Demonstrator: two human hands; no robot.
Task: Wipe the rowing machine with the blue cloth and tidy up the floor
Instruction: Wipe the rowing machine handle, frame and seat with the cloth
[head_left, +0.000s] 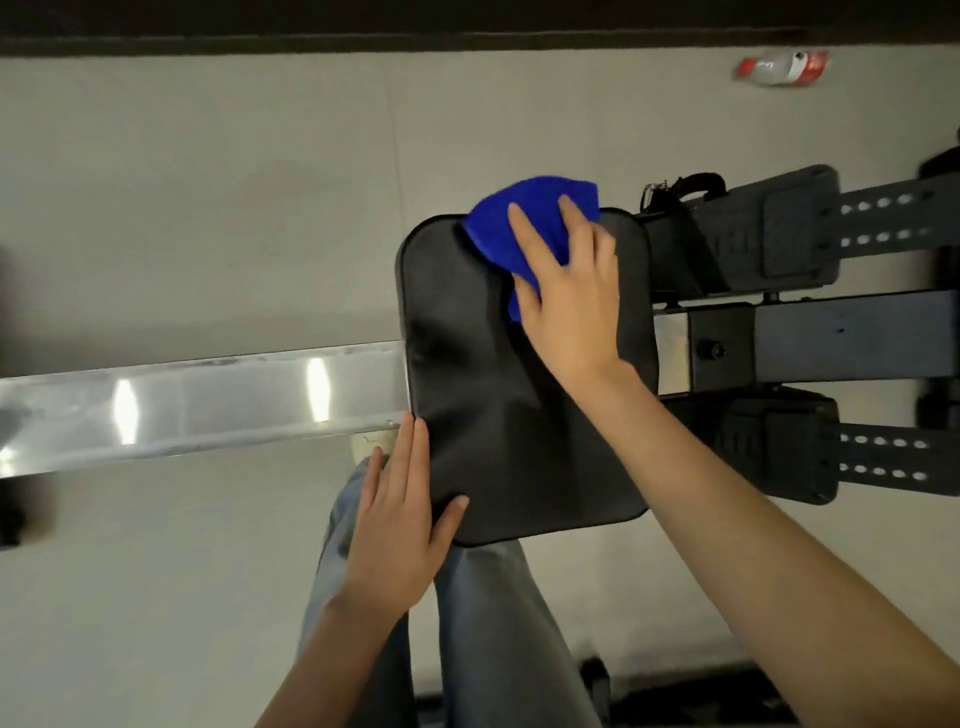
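the blue cloth (498, 228) lies bunched on the far edge of the rowing machine's black seat (483, 415), part of it spilling past that edge. the right hand (566, 301) lies flat on top of the cloth, fingers straight and spread apart, pressing it down onto the padding; nothing is curled round it. the left hand (395, 535) is at the seat's near corner, on the rail side, its fingers straight and together along the seat's side edge and the thumb spread out onto the top surface, steadying rather than gripping.

out from one side of the seat runs the shiny metal rail (208, 405), catching two bright reflections. on the opposite side of the seat a dark central beam (831, 338) sits between two footplates (779, 234), the far one with a black strap (680, 187) just beside the seat's far corner. below the seat's near edge the person's legs in light blue jeans (488, 623) show. well beyond the seat, past the far footplate, a plastic bottle (782, 67) with a red label lies on its side on the pale floor (208, 208), near a dark band along the wall.
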